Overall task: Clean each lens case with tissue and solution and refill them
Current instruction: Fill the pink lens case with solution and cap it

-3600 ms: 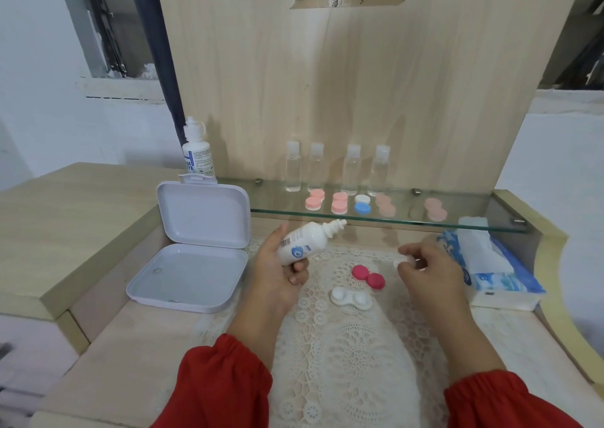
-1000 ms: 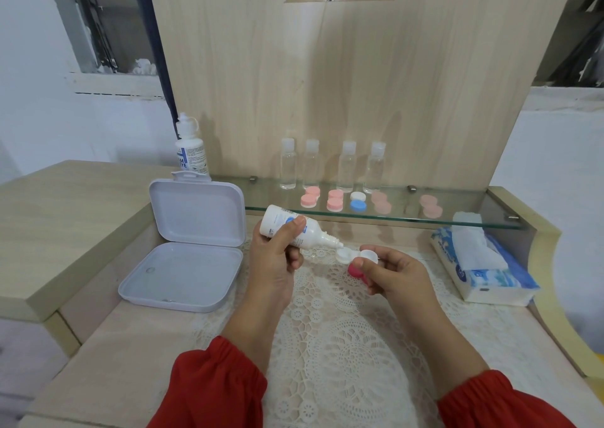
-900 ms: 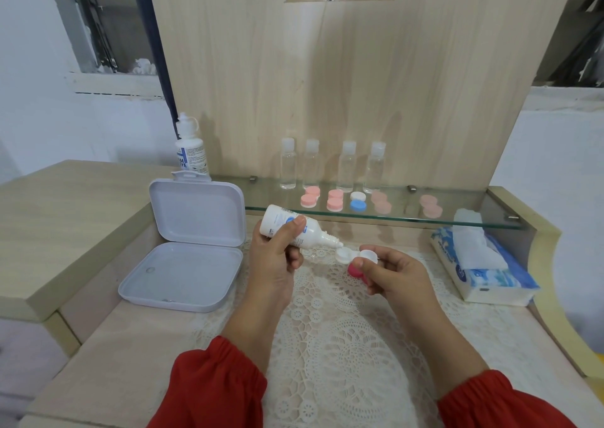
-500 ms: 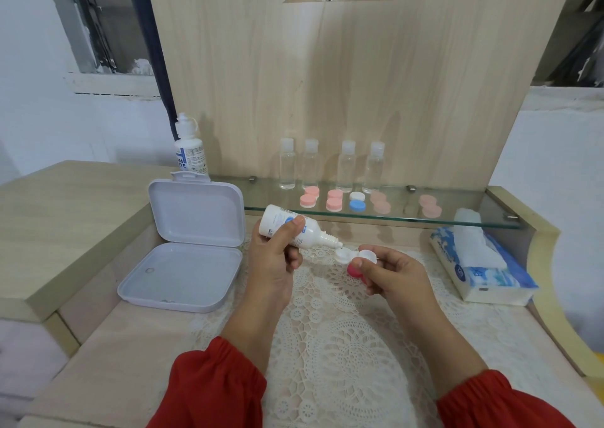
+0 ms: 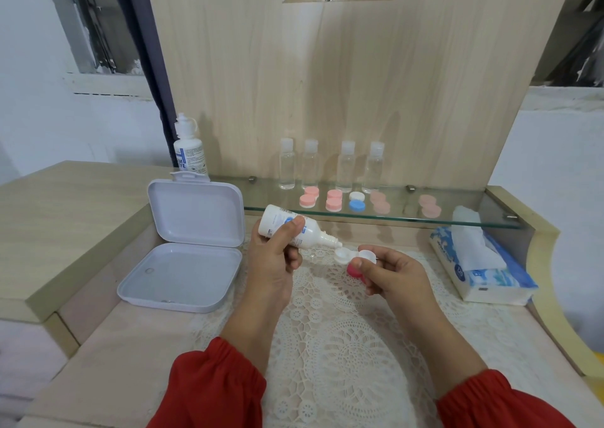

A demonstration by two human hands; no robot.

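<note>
My left hand [image 5: 273, 257] grips a small white solution bottle [image 5: 294, 228], tilted so its nozzle points down and right at the left well of a white lens case [image 5: 349, 255]. My right hand [image 5: 389, 274] pinches that case by its right well, above the lace mat [image 5: 343, 336]. A pink-red cap [image 5: 353, 270] shows just under my right thumb. Whether liquid is coming out cannot be seen.
An open white plastic box [image 5: 183, 264] lies at the left. A tissue pack [image 5: 480, 264] sits at the right. The glass shelf [image 5: 457, 221] carries several pink lens cases, a blue-and-white one [image 5: 356, 201] and several clear bottles [image 5: 330, 166]. A second solution bottle [image 5: 189, 149] stands behind the box.
Since 3.6 s ago my right hand picked the white case off the mat and my left hand tipped the bottle onto it. Over the last second both hands stay almost still.
</note>
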